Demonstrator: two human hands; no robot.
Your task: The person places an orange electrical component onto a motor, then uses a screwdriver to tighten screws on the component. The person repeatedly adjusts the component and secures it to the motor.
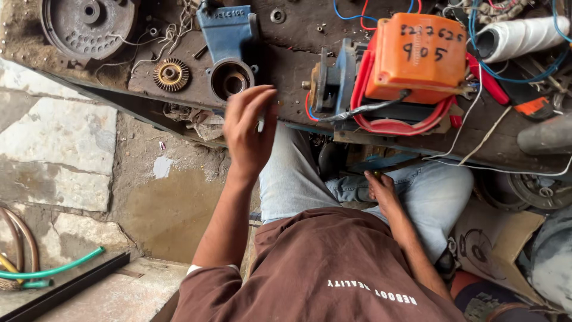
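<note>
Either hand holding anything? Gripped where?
Left hand pinches a small pale slim object; the exact hold can't be told. Right hand rests on the lap, seemingly empty.

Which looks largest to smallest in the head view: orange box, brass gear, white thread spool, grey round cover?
1. orange box
2. grey round cover, partly cut off
3. white thread spool
4. brass gear

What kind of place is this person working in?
Probably a small motor or electrical repair workshop: a grimy workbench holds a blue motor housing, a brass gear, an orange box and loose wires.
</note>
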